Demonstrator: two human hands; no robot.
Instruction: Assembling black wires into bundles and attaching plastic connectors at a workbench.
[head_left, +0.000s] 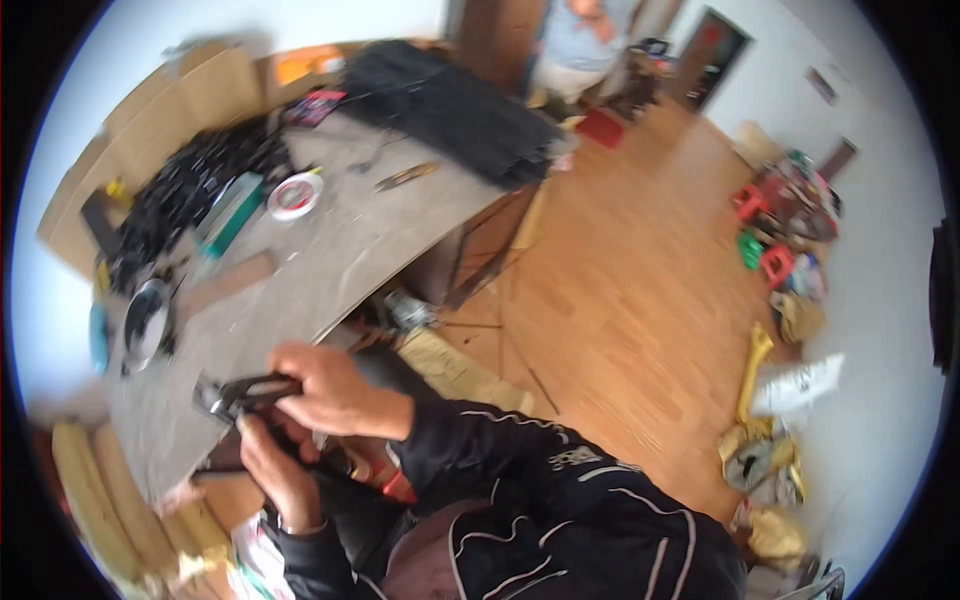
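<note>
My right hand [335,390] is closed around a dark-handled tool [262,386] that looks like pliers, held over the near edge of the grey table. At the tool's left end is a small shiny metal part [212,398]; blur hides whether it is the tool's jaw or a separate piece. Just below it, my left hand [278,468] is closed, its thumb and fingers brought up against the metal end. What those fingers pinch is too small to make out.
On the grey table [340,235] lie a heap of black pieces [195,180], a green box [232,215], a white tape roll [295,195], a metal bowl [148,322] and yellow-handled pliers [408,176]. Dark sheets [440,105] cover its far end. Another person [585,45] stands beyond.
</note>
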